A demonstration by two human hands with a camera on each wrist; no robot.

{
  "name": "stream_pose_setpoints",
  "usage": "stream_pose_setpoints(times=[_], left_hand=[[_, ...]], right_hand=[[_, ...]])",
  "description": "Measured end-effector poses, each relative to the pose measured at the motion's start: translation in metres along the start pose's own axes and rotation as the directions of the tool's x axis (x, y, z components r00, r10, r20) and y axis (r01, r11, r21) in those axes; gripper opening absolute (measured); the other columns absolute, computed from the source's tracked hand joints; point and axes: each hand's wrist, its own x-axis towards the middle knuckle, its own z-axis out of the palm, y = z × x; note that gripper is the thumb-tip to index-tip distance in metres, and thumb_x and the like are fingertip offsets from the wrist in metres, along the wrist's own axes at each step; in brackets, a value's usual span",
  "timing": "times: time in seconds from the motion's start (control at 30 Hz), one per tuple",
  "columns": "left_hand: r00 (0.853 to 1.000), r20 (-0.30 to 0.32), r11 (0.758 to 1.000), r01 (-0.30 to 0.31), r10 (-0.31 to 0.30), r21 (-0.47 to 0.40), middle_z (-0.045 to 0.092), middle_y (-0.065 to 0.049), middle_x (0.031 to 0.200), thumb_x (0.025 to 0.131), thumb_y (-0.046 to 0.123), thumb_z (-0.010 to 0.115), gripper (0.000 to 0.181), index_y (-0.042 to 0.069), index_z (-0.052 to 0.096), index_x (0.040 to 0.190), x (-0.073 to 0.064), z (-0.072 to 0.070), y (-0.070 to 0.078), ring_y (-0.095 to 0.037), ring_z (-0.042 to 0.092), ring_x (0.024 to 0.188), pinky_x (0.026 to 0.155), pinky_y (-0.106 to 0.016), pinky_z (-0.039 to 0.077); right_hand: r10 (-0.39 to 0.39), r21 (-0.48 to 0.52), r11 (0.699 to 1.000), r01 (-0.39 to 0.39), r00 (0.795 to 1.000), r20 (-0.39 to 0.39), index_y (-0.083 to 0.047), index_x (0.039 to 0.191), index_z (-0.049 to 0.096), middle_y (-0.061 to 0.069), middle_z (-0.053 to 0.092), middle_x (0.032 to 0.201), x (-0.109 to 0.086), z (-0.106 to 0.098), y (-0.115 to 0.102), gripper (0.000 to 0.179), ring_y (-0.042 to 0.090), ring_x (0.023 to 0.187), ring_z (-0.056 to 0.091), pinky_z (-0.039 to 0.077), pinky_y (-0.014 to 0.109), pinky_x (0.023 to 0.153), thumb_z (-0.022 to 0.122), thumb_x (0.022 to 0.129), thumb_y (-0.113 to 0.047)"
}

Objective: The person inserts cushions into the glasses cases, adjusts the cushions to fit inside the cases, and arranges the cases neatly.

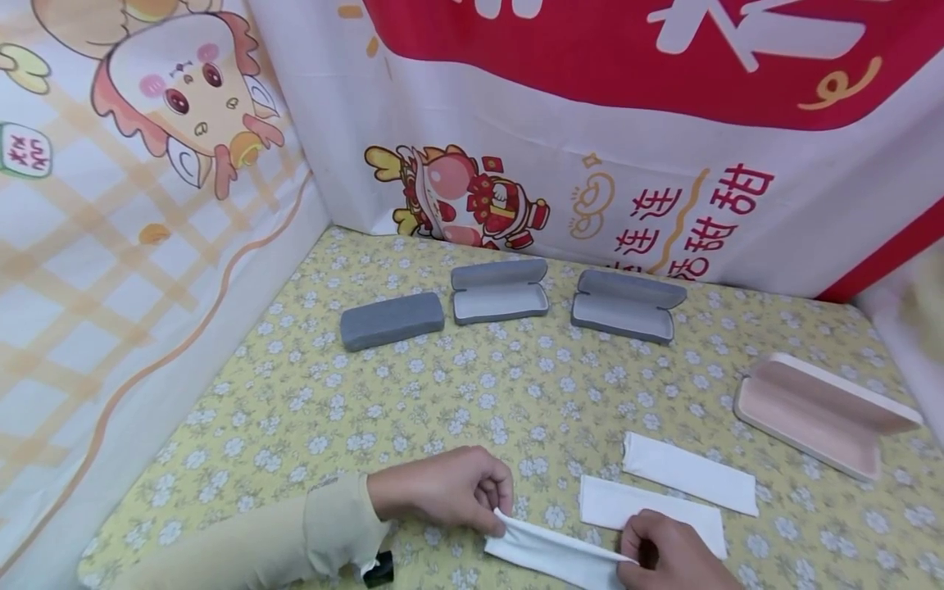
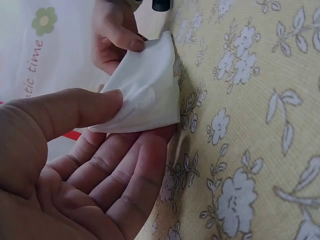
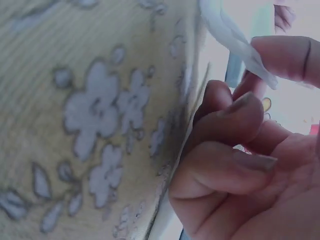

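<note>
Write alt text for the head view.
A person's left-hand grip and right-hand grip hold opposite ends of a white cloth over a floral tablecloth. Nearby lie two more white cloths, three gray cases and an open pink case.

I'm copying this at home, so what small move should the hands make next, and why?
I'd probably lower the held cloth flat onto the flowered tablecloth: the left hand and right hand pinch its ends, and two similar white cloths already lie flat nearby.

Left fingers (image 2: 151, 157) pinching; right fingers (image 3: 220, 167) also pinching, remaining ones curled.
</note>
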Motion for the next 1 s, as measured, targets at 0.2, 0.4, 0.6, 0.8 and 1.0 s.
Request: stream_pose_setpoints(times=[0.2,0.4,0.6,0.8,1.0], left_hand=[[1.000,0.026,0.980,0.008,-0.003,-0.197,0.061,0.002,0.070,0.088,-0.001,0.074,0.010,0.005,0.069,0.094,0.000,-0.005,-0.006,-0.007,0.046,0.059,0.058,-0.020,0.043],[0.999,0.041,0.948,0.025,-0.013,-0.316,0.057,0.001,0.065,0.090,-0.002,0.071,0.009,-0.002,0.067,0.098,0.000,-0.009,-0.009,-0.011,0.054,0.061,0.062,-0.024,0.054],[0.999,0.020,0.924,0.043,-0.039,-0.380,0.067,-0.005,0.075,0.091,-0.004,0.070,0.011,-0.008,0.064,0.100,0.001,-0.011,-0.007,-0.013,0.063,0.067,0.061,-0.022,0.056],[0.997,-0.034,0.907,0.053,-0.074,-0.417,0.073,-0.010,0.084,0.091,-0.005,0.069,0.013,-0.005,0.065,0.104,0.001,-0.013,-0.007,-0.013,0.065,0.067,0.060,-0.023,0.055],[0.988,-0.100,0.911,0.066,-0.116,-0.408,0.074,-0.016,0.095,0.091,-0.002,0.071,0.018,-0.001,0.070,0.109,0.001,-0.017,-0.006,-0.015,0.068,0.069,0.061,-0.028,0.058]], right_hand=[[-0.150,0.291,0.949,0.120,0.985,0.084,-0.001,0.084,0.055,0.011,0.063,0.095,-0.003,-0.004,0.003,0.018,0.012,0.061,0.055,0.051,0.028,0.060,0.059,0.100,-0.009],[-0.265,0.520,0.831,0.197,0.962,0.060,0.011,0.084,0.048,0.021,0.067,0.110,-0.005,-0.007,0.003,0.020,0.026,0.091,0.069,0.056,0.028,0.080,0.055,0.099,0.001],[-0.168,0.558,0.815,0.158,0.985,-0.033,0.008,0.086,0.050,0.008,0.067,0.083,-0.005,-0.008,-0.003,0.018,0.020,0.070,0.061,0.052,0.028,0.066,0.058,0.098,-0.002],[-0.092,0.561,0.818,0.127,0.992,-0.090,0.008,0.100,0.057,-0.001,0.053,0.067,-0.006,-0.007,-0.010,0.017,0.021,0.050,0.033,0.031,0.043,0.044,0.061,0.101,-0.008],[0.089,0.517,0.856,0.009,0.983,-0.164,0.004,0.117,0.064,0.009,0.068,0.087,-0.002,-0.012,-0.019,0.030,0.020,0.073,0.063,0.057,0.035,0.067,0.069,0.097,-0.018]])
